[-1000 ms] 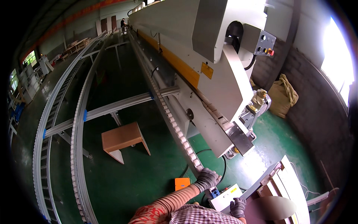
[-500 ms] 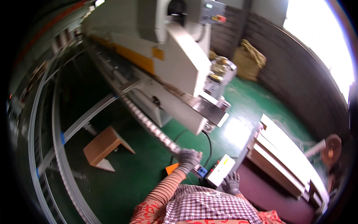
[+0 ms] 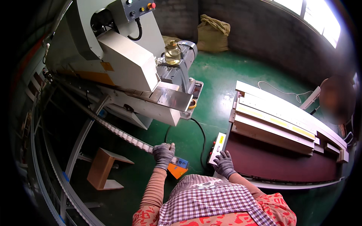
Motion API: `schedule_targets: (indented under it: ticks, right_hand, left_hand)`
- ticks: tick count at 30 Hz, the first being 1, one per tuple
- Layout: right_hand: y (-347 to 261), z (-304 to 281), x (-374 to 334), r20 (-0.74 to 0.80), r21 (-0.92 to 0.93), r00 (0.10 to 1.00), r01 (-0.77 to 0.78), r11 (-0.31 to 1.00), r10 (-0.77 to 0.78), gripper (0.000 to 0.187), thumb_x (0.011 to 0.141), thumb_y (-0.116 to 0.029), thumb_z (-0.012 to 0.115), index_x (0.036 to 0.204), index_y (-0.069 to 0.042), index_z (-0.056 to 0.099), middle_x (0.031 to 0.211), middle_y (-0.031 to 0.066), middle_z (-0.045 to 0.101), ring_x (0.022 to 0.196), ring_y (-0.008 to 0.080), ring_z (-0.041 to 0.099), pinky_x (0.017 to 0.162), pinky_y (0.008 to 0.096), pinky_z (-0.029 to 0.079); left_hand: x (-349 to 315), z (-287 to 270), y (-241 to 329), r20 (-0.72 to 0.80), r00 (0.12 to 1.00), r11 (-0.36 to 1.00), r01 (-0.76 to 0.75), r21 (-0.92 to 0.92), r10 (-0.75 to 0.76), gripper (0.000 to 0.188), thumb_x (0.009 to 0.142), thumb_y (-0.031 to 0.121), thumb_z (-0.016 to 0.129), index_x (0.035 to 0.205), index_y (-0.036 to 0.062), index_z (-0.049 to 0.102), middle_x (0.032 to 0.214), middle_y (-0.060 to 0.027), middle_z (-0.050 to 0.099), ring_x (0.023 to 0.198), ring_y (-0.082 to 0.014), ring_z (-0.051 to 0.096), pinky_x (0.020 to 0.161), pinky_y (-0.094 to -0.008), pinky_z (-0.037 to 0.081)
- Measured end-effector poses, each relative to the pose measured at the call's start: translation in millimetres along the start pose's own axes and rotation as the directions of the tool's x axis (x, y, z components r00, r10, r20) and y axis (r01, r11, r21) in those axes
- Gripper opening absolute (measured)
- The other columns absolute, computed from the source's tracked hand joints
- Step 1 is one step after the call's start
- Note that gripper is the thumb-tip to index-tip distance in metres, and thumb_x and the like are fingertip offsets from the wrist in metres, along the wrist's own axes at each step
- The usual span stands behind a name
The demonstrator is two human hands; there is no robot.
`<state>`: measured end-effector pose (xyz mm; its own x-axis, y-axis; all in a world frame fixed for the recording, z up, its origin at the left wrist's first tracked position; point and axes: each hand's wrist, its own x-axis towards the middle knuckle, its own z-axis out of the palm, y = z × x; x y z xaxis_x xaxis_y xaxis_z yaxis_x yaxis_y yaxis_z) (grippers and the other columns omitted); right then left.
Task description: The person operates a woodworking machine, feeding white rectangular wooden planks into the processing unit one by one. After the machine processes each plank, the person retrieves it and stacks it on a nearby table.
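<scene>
My left hand (image 3: 163, 155), in a grey striped knit glove, is closed round the near end of a roller rail (image 3: 124, 138) lined with small white rollers. Just beyond its fingers, the rail's end piece shows a blue block (image 3: 182, 162) above an orange plate (image 3: 176, 171). My right hand (image 3: 224, 164), gloved the same way, has its fingers spread at the near end of a white control box (image 3: 217, 148) with red buttons. That box stands against the left end of a dark red belt table (image 3: 279, 162). Whether the right fingertips press on the box, I cannot tell.
A large white machine (image 3: 128, 56) with a metal end plate (image 3: 175, 98) stands ahead on the left. Long pale boards (image 3: 273, 118) are stacked on the belt table. A brown angled stand (image 3: 103, 169) sits under the curved rails. A black cable (image 3: 203, 139) crosses the green floor.
My view has turned to the right, so the machine and rails sit further left and more of the belt table shows. Both hands keep their places at the rail and the control box.
</scene>
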<state>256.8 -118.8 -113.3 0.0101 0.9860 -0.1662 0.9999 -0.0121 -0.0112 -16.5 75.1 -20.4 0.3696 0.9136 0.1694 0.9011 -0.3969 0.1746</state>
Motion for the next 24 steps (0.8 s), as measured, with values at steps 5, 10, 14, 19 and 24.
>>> schedule_targets:
  ticks: [5, 10, 14, 19, 24]
  right_hand:
    - [1, 5, 3, -0.058, 0.02, 0.998, 0.014, 1.0, -0.013, 0.034, 0.086, -0.04, 0.058, 0.11, -0.019, 0.07, 0.125, 0.004, 0.062, 0.135, 0.0293, 0.039, 0.116, 0.0543, 0.015]
    - [2, 8, 1, -0.076, 0.042, 0.997, 0.015, 0.999, -0.012, 0.031, 0.085, -0.036, 0.058, 0.107, -0.018, 0.07, 0.123, 0.005, 0.062, 0.134, 0.03, 0.041, 0.116, 0.0549, 0.017]
    - [1, 6, 3, -0.053, 0.025, 0.999, 0.001, 1.0, 0.0, 0.031, 0.085, -0.035, 0.058, 0.108, -0.018, 0.07, 0.125, 0.0043, 0.062, 0.135, 0.0293, 0.039, 0.117, 0.0541, 0.016]
    - [1, 9, 2, -0.067, 0.023, 0.998, -0.004, 1.0, 0.005, 0.031, 0.084, -0.032, 0.059, 0.107, -0.017, 0.07, 0.125, 0.0045, 0.062, 0.135, 0.0294, 0.039, 0.117, 0.0542, 0.016]
    - [0, 9, 4, -0.081, 0.016, 0.997, -0.007, 1.0, 0.009, 0.028, 0.082, -0.03, 0.059, 0.103, -0.017, 0.071, 0.123, 0.005, 0.063, 0.134, 0.0301, 0.04, 0.117, 0.0543, 0.017]
  left_hand:
    - [0, 2, -2, -0.034, 0.999, 0.999, 0.013, -0.052, -0.015, 0.04, 0.092, 0.035, 0.055, 0.067, 0.0066, 0.065, 0.073, -0.016, 0.064, 0.071, -0.0369, 0.062, 0.071, -0.0478, 0.048]
    - [-1, 4, -3, -0.053, 0.999, 0.999, -0.002, -0.04, -0.001, 0.039, 0.092, 0.038, 0.055, 0.069, 0.0091, 0.067, 0.075, -0.0133, 0.067, 0.07, -0.0347, 0.064, 0.071, -0.0467, 0.048]
    - [-1, 7, -4, -0.068, 0.998, 0.999, -0.001, -0.043, -0.002, 0.038, 0.091, 0.038, 0.056, 0.068, 0.0093, 0.067, 0.074, -0.0129, 0.066, 0.069, -0.0352, 0.063, 0.07, -0.047, 0.048]
    - [0, 7, -3, -0.067, 0.998, 0.999, -0.002, -0.051, -0.002, 0.038, 0.091, 0.037, 0.055, 0.068, 0.0092, 0.067, 0.074, -0.0132, 0.066, 0.07, -0.0354, 0.063, 0.071, -0.047, 0.048]
    - [-1, -2, -1, -0.066, 0.998, 0.997, -0.017, -0.078, 0.012, 0.039, 0.092, 0.036, 0.055, 0.07, 0.0064, 0.067, 0.075, -0.0161, 0.066, 0.071, -0.0371, 0.063, 0.07, -0.0478, 0.049]
